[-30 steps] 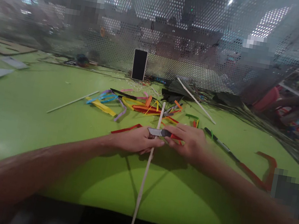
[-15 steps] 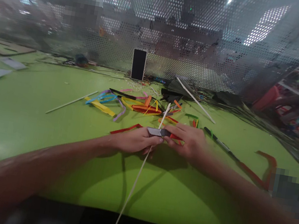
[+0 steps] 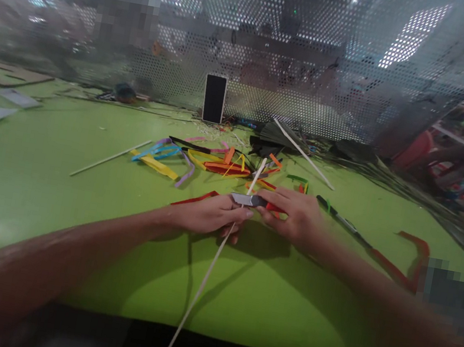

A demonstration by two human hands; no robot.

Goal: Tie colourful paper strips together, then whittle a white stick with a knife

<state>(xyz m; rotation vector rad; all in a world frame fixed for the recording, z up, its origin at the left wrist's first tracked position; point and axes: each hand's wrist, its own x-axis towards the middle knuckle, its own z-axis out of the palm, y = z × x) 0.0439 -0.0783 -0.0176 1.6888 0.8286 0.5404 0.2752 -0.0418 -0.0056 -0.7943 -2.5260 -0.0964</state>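
Note:
My left hand (image 3: 224, 215) is closed around a long, thin, pale stick (image 3: 204, 282), which looks like bamboo. It runs from beyond my fingers down past the table's front edge. In my right hand (image 3: 296, 216) is a knife (image 3: 245, 200) with a red and dark handle. Its grey blade lies across the stick, just above my left thumb. Part of the handle is covered by my right fingers. Just past both hands lies a loose pile of coloured strips (image 3: 226, 169).
A phone (image 3: 214, 99) stands upright against the perforated metal screen (image 3: 184, 39). Pale sticks lie at left (image 3: 111, 158) and right (image 3: 302, 153) of the pile. A dark pen-like tool (image 3: 342, 222) and a brown-red strip (image 3: 394, 269) are at right on the green table (image 3: 53, 166).
The stick's near end has shifted slightly left, and its far end a little right. The knife blade has risen slightly in view and still crosses the stick.

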